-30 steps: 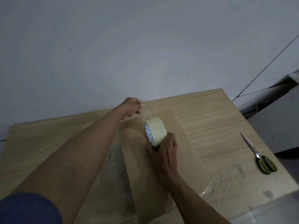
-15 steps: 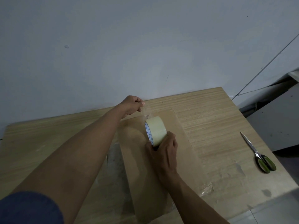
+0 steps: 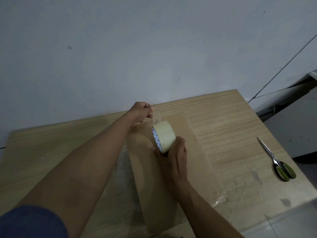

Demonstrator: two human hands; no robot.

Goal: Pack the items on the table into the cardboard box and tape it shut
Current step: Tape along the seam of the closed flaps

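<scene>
The right hand (image 3: pixel 174 158) grips the tape roll (image 3: pixel 163 135) on top of the closed box (image 3: pixel 192 148). The left hand (image 3: pixel 141 112) pinches the clear loose end of the tape. Scissors (image 3: pixel 278 162) lie on the table (image 3: pixel 231 121), well apart.

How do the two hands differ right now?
The left hand pinches the loose tape end, while the right hand grips the tape roll. The left hand is farther away, near the far edge of the box; the right hand is nearer, over the box top. Both hold parts of the same tape.
</scene>
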